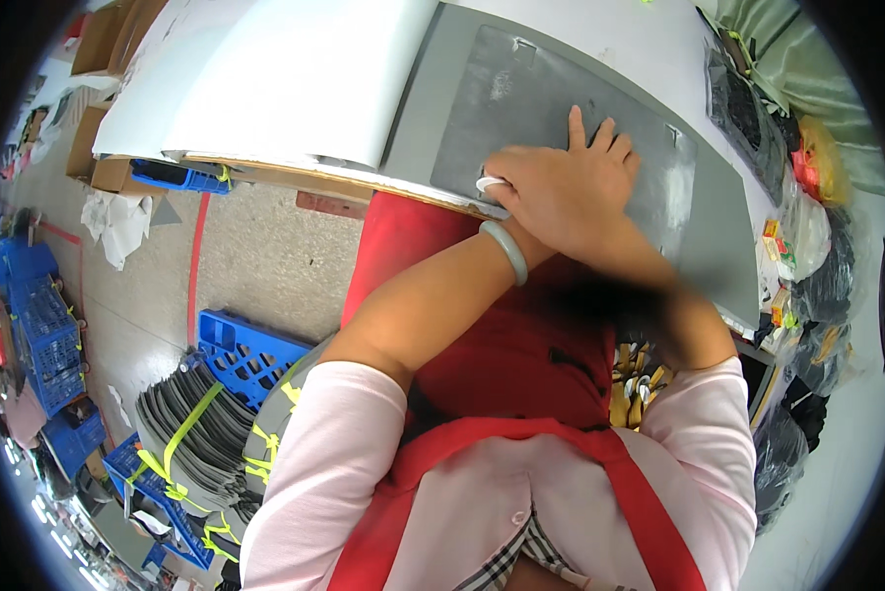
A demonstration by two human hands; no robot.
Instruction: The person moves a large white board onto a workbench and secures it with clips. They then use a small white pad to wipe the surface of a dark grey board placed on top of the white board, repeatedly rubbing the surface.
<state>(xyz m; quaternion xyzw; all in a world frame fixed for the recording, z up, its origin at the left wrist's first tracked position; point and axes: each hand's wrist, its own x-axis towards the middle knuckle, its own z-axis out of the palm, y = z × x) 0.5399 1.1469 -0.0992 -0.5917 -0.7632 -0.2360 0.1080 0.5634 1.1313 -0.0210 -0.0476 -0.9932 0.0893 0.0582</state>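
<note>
My forearms cross over the near edge of a worktable. My left hand (603,163) lies on a dark grey sheet (472,118) with its fingers spread. Across my left wrist comes my right hand (533,187), its fingers curled around a small white object (489,183) close to the sheet's near edge. Most of that object is hidden, so its kind does not show. Under the dark sheet is a larger, lighter grey panel (418,128). A pale bracelet (505,252) circles my left wrist.
A large white sheet (275,89) covers the table's left part. Plastic-wrapped bundles (822,295) line the right side. Below left, stacked grey pieces tied with yellow-green strips (191,424) stand by a blue crate (250,355). Cardboard boxes (102,44) are at the far left.
</note>
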